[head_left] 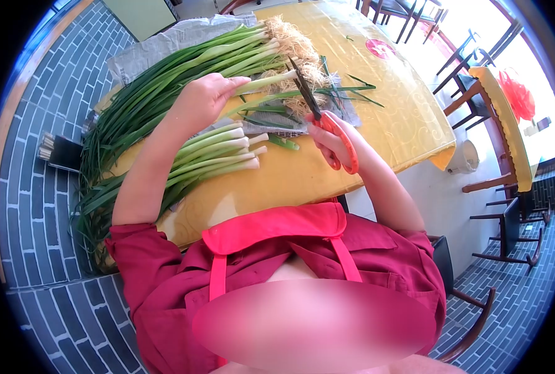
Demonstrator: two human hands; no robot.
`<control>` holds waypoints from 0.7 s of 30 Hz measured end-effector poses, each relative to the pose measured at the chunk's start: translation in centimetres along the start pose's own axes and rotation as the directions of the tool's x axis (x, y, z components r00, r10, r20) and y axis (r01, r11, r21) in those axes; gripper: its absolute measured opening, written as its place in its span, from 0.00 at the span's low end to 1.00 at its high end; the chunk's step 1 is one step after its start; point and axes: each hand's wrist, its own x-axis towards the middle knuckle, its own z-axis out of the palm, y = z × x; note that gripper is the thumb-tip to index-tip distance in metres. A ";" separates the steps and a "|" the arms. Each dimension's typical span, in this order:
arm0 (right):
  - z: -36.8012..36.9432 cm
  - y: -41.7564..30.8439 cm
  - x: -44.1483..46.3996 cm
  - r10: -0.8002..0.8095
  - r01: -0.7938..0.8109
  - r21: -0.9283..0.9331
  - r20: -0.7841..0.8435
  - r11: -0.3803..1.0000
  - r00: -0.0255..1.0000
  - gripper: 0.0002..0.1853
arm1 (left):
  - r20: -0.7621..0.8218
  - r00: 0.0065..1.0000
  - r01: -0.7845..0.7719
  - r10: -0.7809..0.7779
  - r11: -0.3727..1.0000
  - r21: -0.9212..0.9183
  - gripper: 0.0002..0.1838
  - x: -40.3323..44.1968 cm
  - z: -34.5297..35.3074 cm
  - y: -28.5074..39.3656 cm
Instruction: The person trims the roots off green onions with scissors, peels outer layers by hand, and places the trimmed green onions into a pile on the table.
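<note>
My left hand (205,100) is closed on the white stem of a green onion (268,81), whose root end points right. My right hand (332,140) grips orange-handled scissors (346,146); their dark blades are parted at the tip of that stem. Behind, a large pile of green onions (184,59) with tangled pale roots (296,37) lies on paper. Nearer to me, a bundle of stems without roots (218,149) rests on the yellow tablecloth (227,202). Loose green leaves (352,92) and root scraps lie beneath and right of the scissors.
A grey box holding chopsticks (62,153) stands at the left, against a brick-patterned surface. Dark chairs (508,230) and another yellow-covered table (508,124) with a red plastic bag (515,95) are at the right. A whitish bin (464,157) stands on the floor.
</note>
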 end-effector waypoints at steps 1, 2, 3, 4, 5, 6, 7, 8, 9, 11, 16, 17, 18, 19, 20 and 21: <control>0.1 0.0 -0.1 0.010 -0.009 0.009 -0.017 1.000 1.000 0.16 | 0.006 1.000 0.007 -0.007 1.000 -0.004 0.17 -0.1 0.1 -0.1; 0.1 0.0 -0.2 0.005 -0.005 0.013 -0.006 1.000 1.000 0.15 | 0.007 1.000 0.004 -0.004 1.000 -0.003 0.17 -0.2 0.1 -0.1; 0.0 0.2 -0.2 0.000 0.000 0.018 0.004 1.000 1.000 0.15 | 0.009 1.000 0.001 -0.001 1.000 -0.003 0.17 -0.2 0.1 -0.2; 0.0 0.4 -0.2 -0.004 0.003 0.024 0.014 1.000 1.000 0.14 | 0.012 1.000 -0.003 0.003 1.000 -0.002 0.17 -0.3 0.2 -0.2; -0.1 0.8 -0.1 -0.013 0.011 0.046 0.044 0.999 0.999 0.14 | 0.005 1.000 -0.005 0.005 1.000 -0.014 0.17 -0.4 0.4 -0.4; -0.3 1.3 0.2 -0.023 0.018 0.068 0.074 0.998 0.997 0.14 | -0.001 1.000 -0.007 0.007 1.000 -0.027 0.17 -0.5 0.6 -0.6; -0.5 1.7 0.4 -0.035 0.025 0.089 0.103 0.996 0.994 0.13 | -0.009 1.000 -0.008 0.008 0.999 -0.038 0.18 -0.5 0.7 -0.8; -0.7 1.9 0.4 -0.033 0.015 0.132 0.134 0.991 0.990 0.14 | 0.007 1.000 0.005 -0.005 0.999 -0.040 0.18 -0.6 0.7 -0.9; -0.8 2.1 0.5 -0.033 0.004 0.174 0.166 0.985 0.986 0.14 | 0.022 1.000 0.020 -0.019 0.999 -0.041 0.18 -0.7 0.7 -0.9; -1.1 2.3 0.4 -0.055 0.001 0.267 0.194 0.964 0.979 0.14 | 0.006 0.999 0.042 -0.041 0.998 -0.048 0.19 -0.7 0.5 -1.0; -3.7 1.6 -1.3 -0.053 0.025 0.181 0.151 0.983 0.987 0.19 | -0.118 0.988 0.094 -0.095 0.995 -0.019 0.21 -0.4 -2.0 -1.4; -4.3 0.1 -2.2 0.011 -0.010 -0.019 0.064 1.000 0.998 0.20 | -0.158 0.983 0.082 -0.091 0.994 -0.065 0.20 -0.1 -2.7 -1.3; -5.1 -1.1 -2.9 0.054 -0.060 -0.216 -0.032 0.975 0.998 0.22 | -0.170 0.976 0.128 -0.135 0.990 -0.052 0.19 0.0 -3.5 -1.2; -6.6 0.3 -2.3 -0.123 0.060 -0.420 -0.123 0.905 0.985 0.23 | -0.184 0.966 0.176 -0.180 0.984 -0.037 0.18 0.2 -4.4 -1.0; -8.2 1.9 -1.5 -0.313 0.150 -0.610 -0.170 0.778 0.934 0.25 | -0.198 0.953 0.228 -0.227 0.974 -0.021 0.17 0.2 -5.3 -1.1; -9.0 2.2 -1.2 -0.349 0.055 -0.711 -0.275 0.701 0.896 0.27 | -0.245 0.952 0.195 -0.185 0.981 0.015 0.15 0.2 -6.0 -1.6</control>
